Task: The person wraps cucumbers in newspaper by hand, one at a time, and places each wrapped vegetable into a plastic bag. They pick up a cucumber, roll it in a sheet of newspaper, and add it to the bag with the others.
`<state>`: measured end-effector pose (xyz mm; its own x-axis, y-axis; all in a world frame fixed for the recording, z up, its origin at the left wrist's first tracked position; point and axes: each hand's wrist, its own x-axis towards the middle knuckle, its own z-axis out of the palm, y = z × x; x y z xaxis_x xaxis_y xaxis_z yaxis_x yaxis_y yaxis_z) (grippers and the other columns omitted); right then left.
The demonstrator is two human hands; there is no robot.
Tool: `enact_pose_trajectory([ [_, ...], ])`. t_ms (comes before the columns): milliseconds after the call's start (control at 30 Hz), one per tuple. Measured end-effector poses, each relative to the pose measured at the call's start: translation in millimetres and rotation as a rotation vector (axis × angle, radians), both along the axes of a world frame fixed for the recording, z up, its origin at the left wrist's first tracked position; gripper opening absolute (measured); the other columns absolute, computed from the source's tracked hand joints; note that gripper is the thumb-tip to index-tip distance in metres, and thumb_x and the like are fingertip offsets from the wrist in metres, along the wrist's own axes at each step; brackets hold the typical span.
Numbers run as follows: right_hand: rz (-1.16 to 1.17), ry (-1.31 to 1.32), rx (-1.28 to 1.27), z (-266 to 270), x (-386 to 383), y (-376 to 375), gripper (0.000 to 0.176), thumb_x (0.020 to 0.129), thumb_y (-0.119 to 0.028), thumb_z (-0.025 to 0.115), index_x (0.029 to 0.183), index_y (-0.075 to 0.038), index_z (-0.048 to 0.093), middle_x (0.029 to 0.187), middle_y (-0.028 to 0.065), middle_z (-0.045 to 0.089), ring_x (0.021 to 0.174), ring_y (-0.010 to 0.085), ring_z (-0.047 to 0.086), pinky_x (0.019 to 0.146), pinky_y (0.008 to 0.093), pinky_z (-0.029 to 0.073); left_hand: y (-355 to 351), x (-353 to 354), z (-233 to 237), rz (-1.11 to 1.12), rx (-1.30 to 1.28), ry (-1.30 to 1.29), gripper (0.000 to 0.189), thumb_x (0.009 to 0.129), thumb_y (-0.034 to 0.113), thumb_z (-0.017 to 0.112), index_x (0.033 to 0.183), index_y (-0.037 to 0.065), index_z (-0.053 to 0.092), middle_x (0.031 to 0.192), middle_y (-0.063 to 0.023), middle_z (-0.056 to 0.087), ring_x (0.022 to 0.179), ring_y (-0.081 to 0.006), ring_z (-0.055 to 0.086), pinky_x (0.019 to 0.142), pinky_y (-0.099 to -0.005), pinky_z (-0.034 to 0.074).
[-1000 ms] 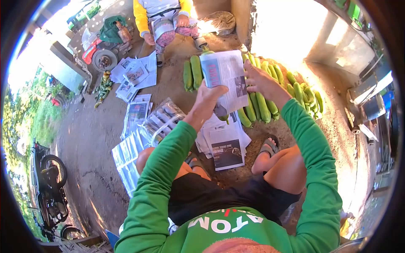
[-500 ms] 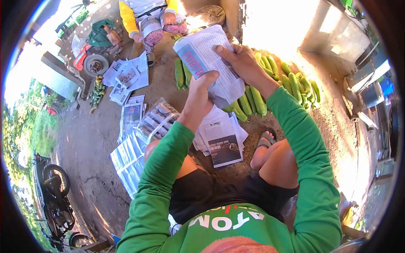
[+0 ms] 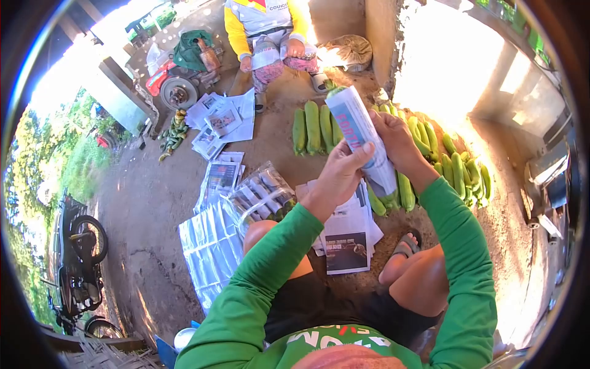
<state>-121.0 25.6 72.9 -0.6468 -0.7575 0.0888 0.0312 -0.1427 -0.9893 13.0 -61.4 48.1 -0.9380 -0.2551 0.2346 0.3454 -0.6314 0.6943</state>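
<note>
**A:** Paper is wrapped round something long. What is it?

**B:** A paper roll (image 3: 362, 138), held up in the air and tilted. A green tip (image 3: 335, 92) pokes out at the far end.

**A:** Who holds it?

**B:** 2 hands. The left hand (image 3: 340, 175) is curled round its near side, fingers closed on it. The right hand (image 3: 396, 138) grips the other side (some of its fingers are tucked behind, so I cannot see them all).

**A:** What is under it?

**B:** Loose newspapers (image 3: 347, 230) on the dirt ground (image 3: 153, 203), and a pile of green vegetables (image 3: 455, 166) just beside them. A small row of vegetables (image 3: 313, 126) lies near a person in yellow sleeves (image 3: 264, 37).
</note>
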Motion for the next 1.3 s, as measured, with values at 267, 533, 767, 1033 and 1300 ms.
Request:
enact_pose_trajectory([
  [267, -0.060, -0.161, 0.166, -69, -8, 17, 0.048, 0.107, -0.045, 0.050, 0.106, -0.001, 0.069, 0.086, 0.0046, 0.069, 0.071, 0.0119, 0.060, 0.066, 0.0288, 0.051, 17, 0, -38, -0.058, 0.185, -0.201, 0.037, 0.105, 0.025, 0.059, 0.136, 0.008, 0.047, 0.125, -0.0051, 0.061, 0.113, -0.0174, 0.061, 0.099, -0.0386, 0.050],
  [533, 0.136, -0.349, 0.270, -115, 27, 6, 0.066, 0.106, -0.060, 0.039, 0.121, -0.001, 0.064, 0.108, 0.0097, 0.067, 0.093, 0.0164, 0.062, 0.086, 0.0349, 0.051, 30, 4, -78, 0.103, 0.122, -0.409, 0.064, 0.094, 0.049, 0.070, 0.135, 0.005, 0.048, 0.125, -0.0088, 0.060, 0.114, -0.0205, 0.061, 0.096, -0.0416, 0.051],
  [767, 0.187, -0.391, 0.215, -100, 37, 3, 0.066, 0.106, -0.061, 0.039, 0.121, -0.001, 0.063, 0.103, 0.0076, 0.066, 0.088, 0.0140, 0.060, 0.080, 0.0326, 0.051, 24, 5, -80, 0.333, 0.073, -0.544, 0.058, 0.095, 0.046, 0.071, 0.129, 0.003, 0.051, 0.119, -0.0074, 0.062, 0.106, -0.0189, 0.063, 0.094, -0.0376, 0.052],
  [1033, 0.147, -0.292, 0.179, -92, 42, 9, 0.056, 0.107, -0.051, 0.043, 0.119, 0.000, 0.064, 0.102, 0.0069, 0.067, 0.089, 0.0125, 0.060, 0.081, 0.0311, 0.051, 18, 15, -67, 0.135, 0.045, -0.591, 0.057, 0.099, 0.048, 0.065, 0.137, 0.008, 0.050, 0.125, -0.0052, 0.062, 0.113, -0.0184, 0.063, 0.097, -0.0409, 0.052],
  [1300, 0.278, -0.284, 0.088, -78, 41, 8, 0.045, 0.108, -0.047, 0.047, 0.109, -0.007, 0.067, 0.093, 0.0006, 0.066, 0.081, 0.0067, 0.059, 0.074, 0.0250, 0.050, 14, 18, -67, 0.160, 0.021, -0.505, 0.051, 0.100, 0.043, 0.065, 0.132, 0.008, 0.048, 0.119, -0.0055, 0.062, 0.105, -0.0178, 0.065, 0.090, -0.0380, 0.056],
])
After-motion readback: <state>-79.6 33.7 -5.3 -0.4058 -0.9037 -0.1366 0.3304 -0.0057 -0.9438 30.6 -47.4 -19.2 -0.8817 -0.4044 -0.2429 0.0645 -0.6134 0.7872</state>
